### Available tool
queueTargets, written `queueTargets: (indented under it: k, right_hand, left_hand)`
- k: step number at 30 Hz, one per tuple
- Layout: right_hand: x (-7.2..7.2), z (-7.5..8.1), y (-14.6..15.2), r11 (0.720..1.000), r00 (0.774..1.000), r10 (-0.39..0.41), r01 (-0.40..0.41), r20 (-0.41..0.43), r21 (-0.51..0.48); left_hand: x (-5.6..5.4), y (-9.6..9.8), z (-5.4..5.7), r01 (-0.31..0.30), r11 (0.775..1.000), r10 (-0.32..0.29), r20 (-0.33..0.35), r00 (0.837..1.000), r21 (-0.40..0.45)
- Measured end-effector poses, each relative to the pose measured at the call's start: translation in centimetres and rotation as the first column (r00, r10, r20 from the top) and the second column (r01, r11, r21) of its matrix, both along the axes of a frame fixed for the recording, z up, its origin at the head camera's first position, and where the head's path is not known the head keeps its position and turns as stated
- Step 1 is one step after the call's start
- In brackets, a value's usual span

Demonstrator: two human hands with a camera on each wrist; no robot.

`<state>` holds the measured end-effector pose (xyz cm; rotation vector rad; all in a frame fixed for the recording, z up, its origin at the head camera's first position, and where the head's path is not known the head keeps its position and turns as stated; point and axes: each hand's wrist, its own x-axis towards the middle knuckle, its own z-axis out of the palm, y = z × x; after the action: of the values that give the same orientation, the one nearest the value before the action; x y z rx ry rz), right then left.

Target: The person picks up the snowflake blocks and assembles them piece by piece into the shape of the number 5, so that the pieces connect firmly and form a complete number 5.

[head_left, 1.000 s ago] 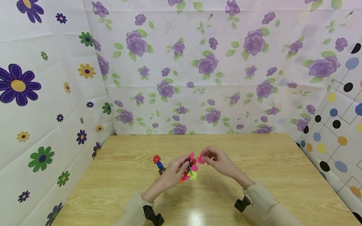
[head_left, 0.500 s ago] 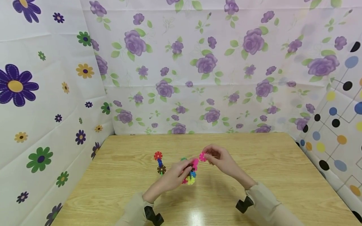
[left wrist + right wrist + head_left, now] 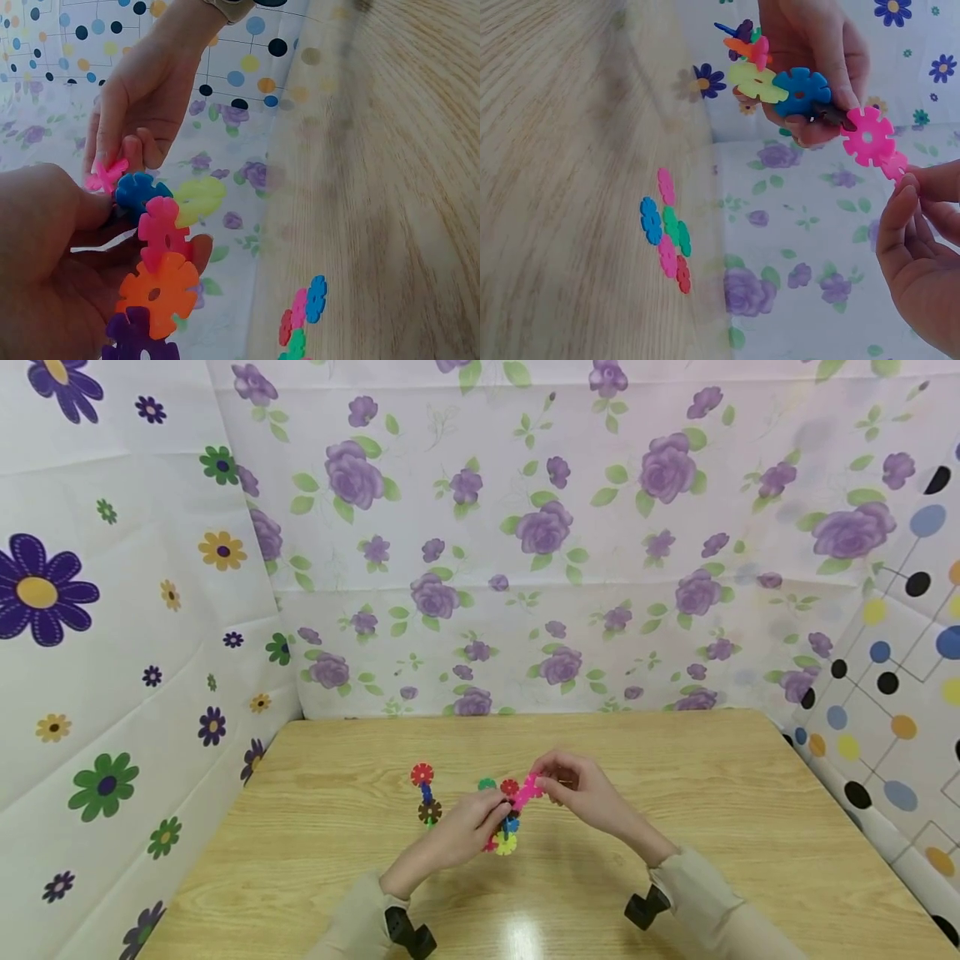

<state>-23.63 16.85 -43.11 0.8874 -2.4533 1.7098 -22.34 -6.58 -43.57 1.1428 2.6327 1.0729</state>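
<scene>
My left hand (image 3: 471, 828) grips a chain of notched plastic snowflake discs near a dark brown disc (image 3: 832, 116). Blue (image 3: 801, 92), yellow (image 3: 756, 81) and orange discs (image 3: 157, 294) run along the chain, linked at angles. A pink disc (image 3: 868, 137) sticks out at the end facing my right hand. Between thumb and fingertips, my right hand (image 3: 588, 792) pinches a second pink disc (image 3: 894, 165), which meets the first edge to edge. Whether their slots are fully engaged cannot be made out. The left palm and fingers hide part of the chain.
Several loose discs, including a blue one (image 3: 651, 221) and a red one (image 3: 683, 275), lie on the wooden table (image 3: 675, 760). Left of the left hand show red (image 3: 422, 774), blue and brown discs in a row. Patterned cloths (image 3: 480, 527) hang behind and at both sides.
The pink disc in my right hand was apart from the chain and now meets its pink end disc. The left hand has turned the chain slightly. The red-blue-brown row stands more upright in view.
</scene>
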Motion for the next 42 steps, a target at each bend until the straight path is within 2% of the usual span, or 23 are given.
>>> queueTargets:
  k: [8, 14, 17, 22, 26, 30, 36, 38, 42]
  right_hand:
    - [0.8, -0.3, -1.1, 0.997, 0.998, -0.061, 0.060, -0.029, -0.056]
    - [1.8, 1.6, -1.8, 0.996, 0.993, -0.046, 0.038, -0.111, -0.076]
    - [1.8, 1.8, -1.9, 0.997, 0.992, -0.032, 0.023, -0.124, -0.068]
    - [1.0, 0.1, -1.6, 0.997, 0.991, 0.011, -0.021, -0.131, -0.074]
    - [0.4, -1.1, -1.4, 0.996, 0.992, 0.021, -0.031, -0.127, -0.083]
    - [0.2, -1.1, -1.2, 0.997, 0.995, 0.008, -0.015, -0.095, -0.077]
    - [0.0, -0.6, -1.4, 0.998, 0.999, 0.002, -0.005, -0.043, -0.057]
    - [0.1, -0.1, -1.5, 0.999, 1.000, 0.004, -0.006, -0.027, -0.052]
    - [0.3, 0.6, -1.6, 0.999, 1.000, -0.004, 0.005, 0.008, -0.041]
  left_hand:
    - [0.3, 0.0, -0.2, -0.077, 0.995, 0.071, 0.101, 0.992, 0.058]
    - [0.5, 0.2, -0.3, -0.098, 0.985, 0.085, 0.091, 0.992, 0.140]
    - [0.5, 0.2, -0.3, -0.101, 0.980, 0.087, 0.085, 0.993, 0.170]
    - [0.5, 0.2, -0.2, -0.093, 0.984, 0.085, 0.057, 0.995, 0.153]
    - [0.5, 0.2, -0.2, -0.086, 0.986, 0.074, 0.081, 0.994, 0.144]
    - [0.5, 0.1, -0.2, -0.076, 0.986, 0.058, 0.122, 0.991, 0.151]
    - [0.5, 0.0, -0.1, -0.068, 0.977, 0.019, 0.234, 0.972, 0.203]
    - [0.4, -0.1, -0.2, -0.096, 0.975, 0.042, 0.260, 0.965, 0.200]
    - [0.1, -0.5, -0.4, -0.159, 0.960, 0.072, 0.348, 0.935, 0.229]
